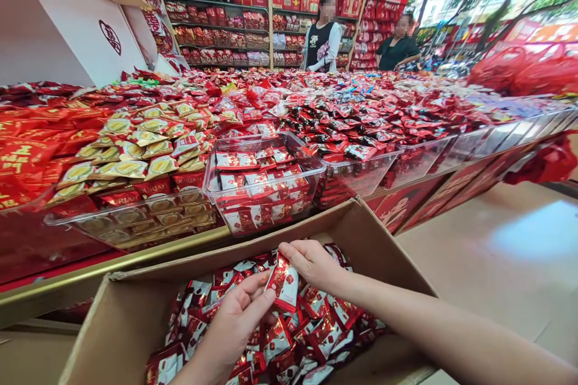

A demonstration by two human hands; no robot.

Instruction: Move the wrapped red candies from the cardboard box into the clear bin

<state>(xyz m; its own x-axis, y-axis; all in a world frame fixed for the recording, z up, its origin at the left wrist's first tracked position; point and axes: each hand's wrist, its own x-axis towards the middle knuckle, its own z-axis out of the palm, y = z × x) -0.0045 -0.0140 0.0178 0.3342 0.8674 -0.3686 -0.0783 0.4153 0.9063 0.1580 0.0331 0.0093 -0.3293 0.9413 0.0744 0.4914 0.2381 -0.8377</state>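
Open brown cardboard carton point(124, 319), six o'clock: loose red-and-white foil packets point(323, 331) heaped inside. Held over them, one glossy rectangular red-and-white packet point(284, 286), printed face up, long axis roughly twelve-to-six; left hand point(239, 307) pinching its eight-o'clock edge, right hand point(312, 261) pinching its twelve-o'clock end (two grips, probably to steady it). Clear plastic tray point(266, 183), twelve o'clock: similar packets point(246, 216), rowed likely for neatness.

The person's bare left hand point(241, 307) is showing a rounded thumb point(260, 308) and slim fingers point(249, 284) — and a short, smooth bit of bare left wrist point(205, 352) is showing too. The bare right hand point(312, 262) is looking smooth and slim. The long, bare right forearm point(419, 307) is starting thin — and is getting wider toward its other end.
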